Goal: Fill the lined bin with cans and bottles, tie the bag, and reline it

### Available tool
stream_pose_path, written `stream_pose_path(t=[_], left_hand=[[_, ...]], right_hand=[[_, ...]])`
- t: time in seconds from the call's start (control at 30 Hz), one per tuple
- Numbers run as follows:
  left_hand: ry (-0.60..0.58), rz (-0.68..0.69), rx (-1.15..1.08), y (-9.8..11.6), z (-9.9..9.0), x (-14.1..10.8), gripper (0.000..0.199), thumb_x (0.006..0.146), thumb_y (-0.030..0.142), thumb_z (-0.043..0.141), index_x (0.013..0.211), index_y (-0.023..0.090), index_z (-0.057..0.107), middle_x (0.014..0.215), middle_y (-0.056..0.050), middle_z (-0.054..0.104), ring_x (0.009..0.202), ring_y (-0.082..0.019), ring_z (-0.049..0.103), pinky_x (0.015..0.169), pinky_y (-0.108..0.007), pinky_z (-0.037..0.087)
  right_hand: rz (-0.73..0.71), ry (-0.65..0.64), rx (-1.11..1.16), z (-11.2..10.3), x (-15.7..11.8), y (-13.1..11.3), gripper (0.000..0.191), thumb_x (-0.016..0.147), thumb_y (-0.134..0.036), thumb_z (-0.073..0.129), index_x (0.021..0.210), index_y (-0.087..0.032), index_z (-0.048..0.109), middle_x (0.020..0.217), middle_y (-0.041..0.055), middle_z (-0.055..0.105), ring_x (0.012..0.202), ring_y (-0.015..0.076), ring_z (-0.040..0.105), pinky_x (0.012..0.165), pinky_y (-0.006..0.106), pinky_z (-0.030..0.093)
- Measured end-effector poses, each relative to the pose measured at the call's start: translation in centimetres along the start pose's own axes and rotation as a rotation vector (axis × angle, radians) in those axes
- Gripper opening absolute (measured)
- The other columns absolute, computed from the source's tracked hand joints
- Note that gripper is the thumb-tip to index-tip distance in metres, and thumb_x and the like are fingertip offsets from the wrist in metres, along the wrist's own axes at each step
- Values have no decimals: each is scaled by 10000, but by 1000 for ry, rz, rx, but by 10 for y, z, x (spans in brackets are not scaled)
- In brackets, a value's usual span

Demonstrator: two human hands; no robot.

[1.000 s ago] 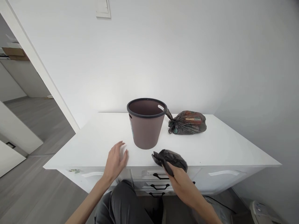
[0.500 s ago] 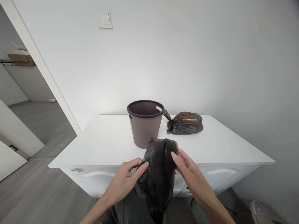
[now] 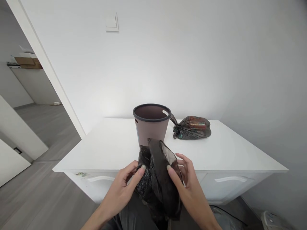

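A black plastic garbage bag hangs between my two hands in front of the cabinet's edge, its upper part spread and a thin translucent layer showing on the right. My left hand pinches the bag's crumpled left side between thumb and fingers. On the other side, my right hand grips the bag with the thumb on its face and fingers behind. Just beyond stands a mauve trash can with a dark rim, upright, its lower front hidden by the bag. A knotted, filled black garbage bag lies to the right of the can.
The can and the filled bag rest on a white cabinet top against the wall. A light switch is on the wall at upper left. To the left is a doorway with cardboard boxes. A pale appliance sits low at right.
The bag's top has fanned apart, with a translucent layer now showing. My right hand has shifted slightly lower on it. The view has moved a little.
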State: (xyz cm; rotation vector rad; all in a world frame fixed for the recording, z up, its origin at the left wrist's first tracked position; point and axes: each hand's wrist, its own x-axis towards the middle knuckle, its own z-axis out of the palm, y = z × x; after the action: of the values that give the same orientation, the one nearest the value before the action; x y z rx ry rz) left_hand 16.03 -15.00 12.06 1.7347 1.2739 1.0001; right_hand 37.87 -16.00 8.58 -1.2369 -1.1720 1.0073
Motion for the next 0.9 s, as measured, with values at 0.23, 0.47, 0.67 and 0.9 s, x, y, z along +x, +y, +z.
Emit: stream_pose_path(t=[0.23,0.47,0.67,0.9], left_hand=[[36,-70,45,-13,-24,-4,468,1014,629,489,790,220,538,766,3,523,740,-165,484,714,-272,441],[195,-80,-17,-12,-21,5,554,1001,666,455,1375,261,514,1242,-130,717,1179,-284,673,985,-417,525],[90,-39,-81,34,17,14,766,850,542,744,1463,270,376,1200,-110,743,1196,-291,689,1007,-422,532],[239,-18,151,-14,-3,31,570,921,337,602,1431,242,367,828,40,640,791,-198,671,816,-346,527]], right_hand=[[-3,45,101,-18,17,-16,510,849,-714,703,878,-206,685,702,7,607,691,175,574,640,269,496],[-53,91,83,-30,14,-24,434,927,-638,677,1029,-216,669,783,6,638,742,158,570,668,238,472],[-140,-94,80,-17,9,-55,406,919,-613,695,926,-207,689,733,-1,627,663,139,564,600,221,468],[-193,93,65,-41,7,-64,385,926,-600,703,975,-219,704,712,-12,603,638,132,531,561,214,457]])
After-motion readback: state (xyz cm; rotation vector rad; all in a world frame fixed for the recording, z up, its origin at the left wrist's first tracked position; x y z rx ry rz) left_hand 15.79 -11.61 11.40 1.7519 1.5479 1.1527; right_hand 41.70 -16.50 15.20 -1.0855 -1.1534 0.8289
